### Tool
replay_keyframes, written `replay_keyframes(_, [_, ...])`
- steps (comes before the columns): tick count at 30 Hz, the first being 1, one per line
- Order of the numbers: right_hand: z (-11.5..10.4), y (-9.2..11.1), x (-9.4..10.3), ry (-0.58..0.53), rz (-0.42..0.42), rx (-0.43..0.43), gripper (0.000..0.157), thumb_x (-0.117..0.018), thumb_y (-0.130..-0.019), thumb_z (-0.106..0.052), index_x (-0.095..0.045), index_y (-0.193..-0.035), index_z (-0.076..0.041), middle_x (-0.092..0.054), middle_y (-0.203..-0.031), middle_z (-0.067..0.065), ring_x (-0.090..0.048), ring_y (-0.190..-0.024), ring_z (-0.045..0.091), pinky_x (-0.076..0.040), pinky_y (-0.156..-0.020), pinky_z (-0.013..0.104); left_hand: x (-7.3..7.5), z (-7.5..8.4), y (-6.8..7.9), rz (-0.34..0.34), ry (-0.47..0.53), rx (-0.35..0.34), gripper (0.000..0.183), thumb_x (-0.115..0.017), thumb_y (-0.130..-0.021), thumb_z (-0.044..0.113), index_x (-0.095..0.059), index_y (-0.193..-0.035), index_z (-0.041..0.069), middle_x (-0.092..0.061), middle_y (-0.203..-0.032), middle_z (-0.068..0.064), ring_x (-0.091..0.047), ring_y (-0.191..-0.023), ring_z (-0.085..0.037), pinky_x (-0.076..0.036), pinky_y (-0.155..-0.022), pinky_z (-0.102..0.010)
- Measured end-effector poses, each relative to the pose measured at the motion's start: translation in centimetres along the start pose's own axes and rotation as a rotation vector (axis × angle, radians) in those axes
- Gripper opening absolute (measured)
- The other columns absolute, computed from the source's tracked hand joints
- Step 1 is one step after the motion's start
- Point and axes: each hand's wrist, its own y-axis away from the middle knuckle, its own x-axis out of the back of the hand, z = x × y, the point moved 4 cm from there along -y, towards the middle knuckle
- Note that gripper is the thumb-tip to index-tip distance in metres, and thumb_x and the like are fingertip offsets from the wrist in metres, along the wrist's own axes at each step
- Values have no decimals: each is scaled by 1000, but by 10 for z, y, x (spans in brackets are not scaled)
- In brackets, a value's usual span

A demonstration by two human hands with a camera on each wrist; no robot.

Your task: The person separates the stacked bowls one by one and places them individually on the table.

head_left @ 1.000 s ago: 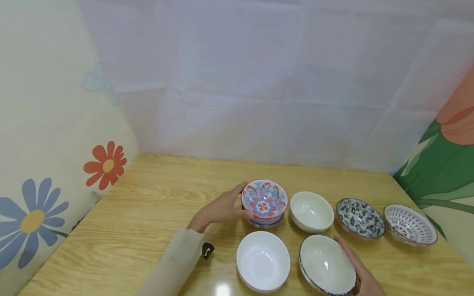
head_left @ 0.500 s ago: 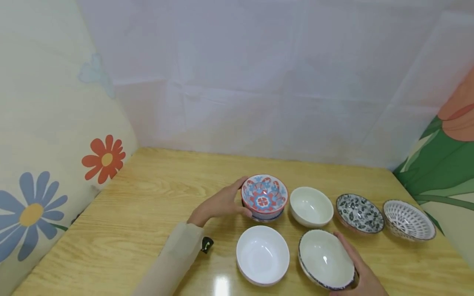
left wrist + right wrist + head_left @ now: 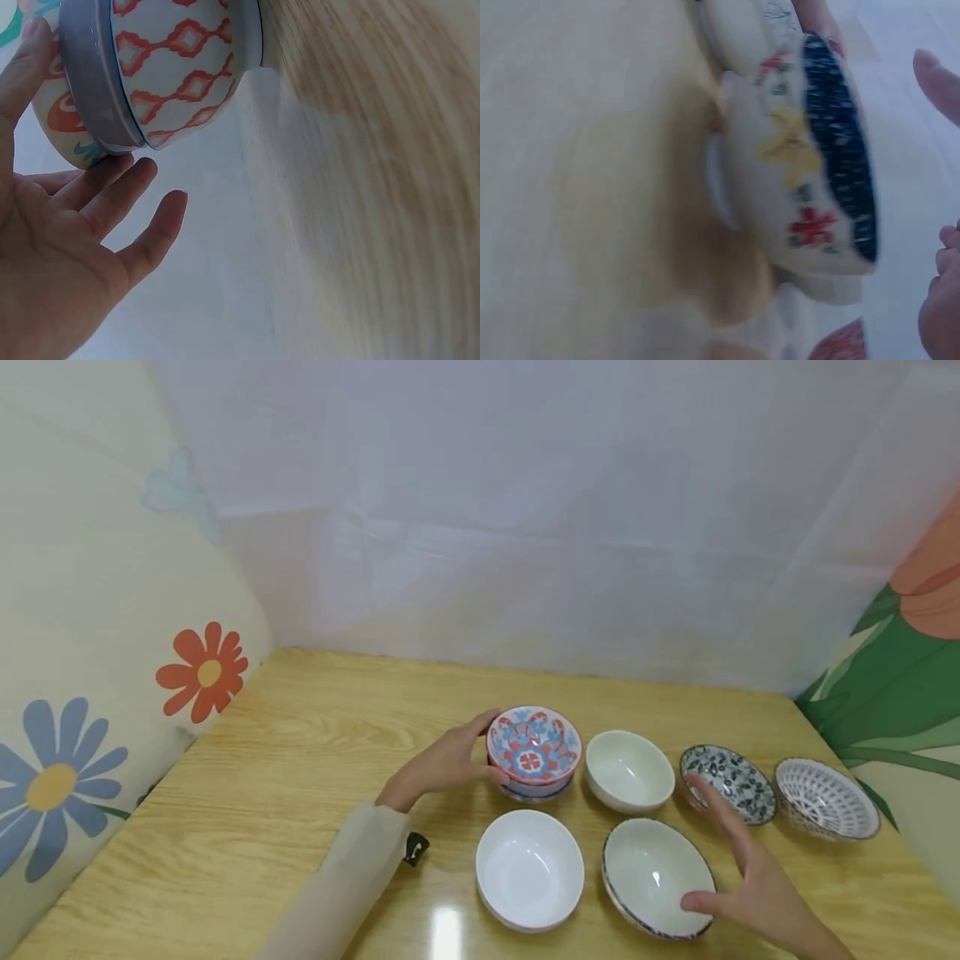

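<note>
My left hand (image 3: 442,770) holds the side of a red-and-blue patterned bowl (image 3: 534,752), thumb on the near side and fingers behind. In the left wrist view, this bowl (image 3: 69,127) sits nested in a second bowl (image 3: 176,71) with red diamonds and a grey-blue band; the fingertips lie right at the rims. My right hand (image 3: 761,889) is spread apart from a cream bowl (image 3: 648,868) with a dark speckled rim, its thumb overlapping the rim in the head view. Yellow and red flowers decorate that bowl's outside (image 3: 780,165) in the right wrist view.
Left of the cream bowl stands a plain white bowl (image 3: 529,870). The back row continues with an off-white bowl (image 3: 628,770), a black-leaf bowl (image 3: 738,781) and a grey-dashed bowl (image 3: 825,797). A small black object (image 3: 416,847) lies by the left sleeve (image 3: 352,868).
My right hand has let go of the cream bowl and moved up and right, its fingers spreading. The left hand stays at the patterned bowl. The head view has tilted slightly.
</note>
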Motion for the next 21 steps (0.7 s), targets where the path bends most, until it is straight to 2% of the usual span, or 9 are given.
replay_keyframes(3, [-10, -19, 8, 0, -18, 54, 120, -82, -60, 9, -10, -154, -10, -10, -161, 5, -8, -144, -3, -20, -103, 2, 0, -1, 0, -5, 6, 3, 91, -81, -75, 34, -30, -148, 11, -44, -146, -10, -40, -136, -26, -33, -111, -47])
replay_keyframes(8, [-27, -49, 13, 32, -46, 104, 121, -83, -59, 6, -10, -154, -13, -11, -161, 5, -6, -146, 1, -17, -105, 5, 0, -1, 0, -1, 13, 9, 93, -81, -75, 33, -29, -148, 10, -44, -145, -10, -40, -136, -26, -33, -111, -47])
replay_keyframes(11, [-34, -66, 12, 83, -41, 109, 122, -86, -59, 1, -12, -154, -17, -13, -161, 4, -7, -145, 2, -16, -119, 38, 0, 0, 0, -5, 8, 13, 93, -81, -75, 33, -29, -148, 9, -44, -146, -11, -39, -136, -26, -33, -112, -47])
replay_keyframes(13, [-36, -76, 9, 130, -41, 83, 120, -87, -61, -4, -13, -154, -20, -14, -160, 1, -9, -146, 5, -18, -112, 62, 0, 0, 1, -9, 3, 18, 94, -81, -75, 33, -27, -149, 8, -44, -146, -12, -39, -137, -27, -32, -112, -46])
replay_keyframes(15, [-36, -87, 6, 159, -50, 42, 117, -87, -64, -10, -13, -154, -25, -14, -160, -1, -11, -147, 15, -18, -101, 76, 0, 1, 1, -11, -2, 22, 96, -81, -76, 32, -24, -149, 7, -43, -146, -14, -39, -137, -28, -31, -112, -47])
replay_keyframes(17, [-35, -99, 1, 176, -67, -2, 115, -87, -67, -16, -12, -153, -32, -14, -160, -1, -12, -147, 25, -20, -102, 73, 0, 1, 2, -10, -1, 29, 97, -80, -77, 31, -21, -150, 6, -42, -147, -16, -39, -137, -29, -31, -112, -48])
replay_keyframes(19, [-32, -109, -4, 174, -87, -29, 114, -86, -69, -20, -11, -154, -30, -14, -161, 2, -13, -145, 37, -20, -104, 72, 0, 0, 2, -9, -4, 28, 98, -79, -78, 30, -18, -150, 4, -40, -147, -18, -39, -137, -30, -31, -112, -49])
replay_keyframes(21, [-28, -117, -9, 165, -103, -42, 114, -86, -68, -22, -11, -154, -28, -15, -160, 7, -14, -144, 40, -19, -104, 72, 0, 0, 2, -8, 5, 26, 98, -79, -78, 29, -17, -150, 4, -40, -148, -19, -39, -137, -30, -31, -112, -49])
